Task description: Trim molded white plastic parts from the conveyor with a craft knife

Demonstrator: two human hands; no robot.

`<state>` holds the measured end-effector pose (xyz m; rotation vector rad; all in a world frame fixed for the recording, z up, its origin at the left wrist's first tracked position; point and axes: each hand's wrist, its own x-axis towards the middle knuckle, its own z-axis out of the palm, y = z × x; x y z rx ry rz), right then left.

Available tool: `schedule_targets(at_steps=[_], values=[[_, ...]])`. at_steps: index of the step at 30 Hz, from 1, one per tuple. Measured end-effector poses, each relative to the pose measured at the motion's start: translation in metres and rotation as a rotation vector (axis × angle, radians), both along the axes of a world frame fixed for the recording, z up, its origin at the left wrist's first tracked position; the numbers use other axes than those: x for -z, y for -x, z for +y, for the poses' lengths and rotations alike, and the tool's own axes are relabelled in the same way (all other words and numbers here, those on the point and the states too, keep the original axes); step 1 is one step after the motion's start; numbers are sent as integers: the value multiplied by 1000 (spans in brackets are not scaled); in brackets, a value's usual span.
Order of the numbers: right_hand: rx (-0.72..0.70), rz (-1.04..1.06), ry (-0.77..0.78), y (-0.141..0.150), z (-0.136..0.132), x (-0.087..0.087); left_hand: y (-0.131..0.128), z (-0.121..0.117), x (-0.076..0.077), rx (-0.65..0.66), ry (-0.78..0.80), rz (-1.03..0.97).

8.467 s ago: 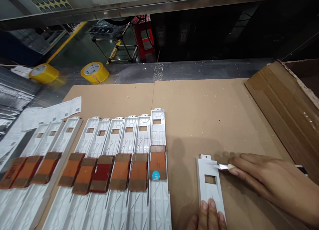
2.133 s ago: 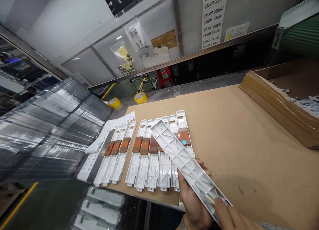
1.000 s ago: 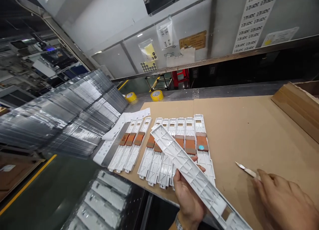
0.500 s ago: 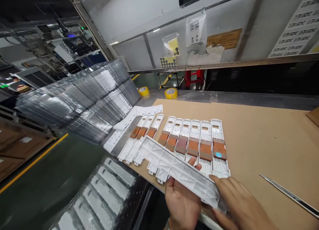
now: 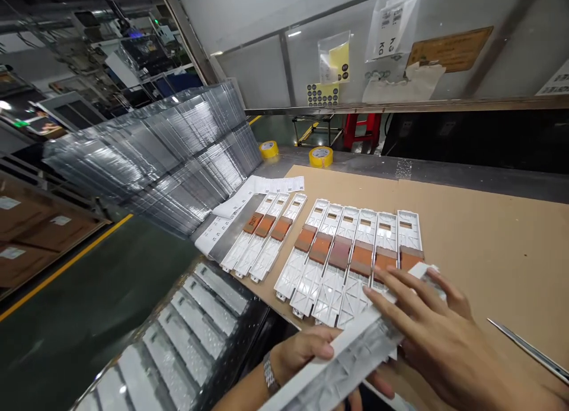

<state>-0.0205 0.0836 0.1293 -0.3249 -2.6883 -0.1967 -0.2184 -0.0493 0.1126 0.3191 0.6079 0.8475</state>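
Observation:
A long white ribbed plastic panel (image 5: 342, 363) is held tilted close in front of me. My left hand (image 5: 296, 354), with a metal watch band at the wrist, is closed around its side, thumb on top. Fingers of my right hand (image 5: 444, 334) wrap over the panel's far end, partly covering it. Just beyond lie similar white panels (image 5: 291, 274) in a row, each with an orange-brown block (image 5: 306, 238) across it. Three more panels (image 5: 267, 257) with such blocks lie to the left. My hands and the held panel hide the lower ends of the rightmost ones.
Brown cardboard (image 5: 484, 245) covers the bench, with metal tweezers (image 5: 528, 349) at right. Two yellow tape rolls (image 5: 320, 156) stand at the back. A printed label strip (image 5: 235, 206) and stacked clear trays (image 5: 178, 150) are left. Below, a tray (image 5: 262, 319) holds several white panels.
The held panel has swung round, its far end now pointing up to the right and its near end toward me. My right hand moved onto its far end; the view shifted right.

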Motion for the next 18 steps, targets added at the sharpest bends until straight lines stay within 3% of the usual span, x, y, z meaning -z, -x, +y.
schedule_targets(at_steps=[4, 8, 14, 18], values=[[163, 198, -51, 7, -27, 12, -7, -3, 21, -203, -28, -70], [183, 171, -57, 14, -45, 29, -16, -8, 38, -350, 55, -158], [145, 109, -30, 21, -47, 42, -23, -16, 48, -358, 56, -214], [6, 221, 193, 23, -47, 40, -23, -16, 64, -367, 38, -254]])
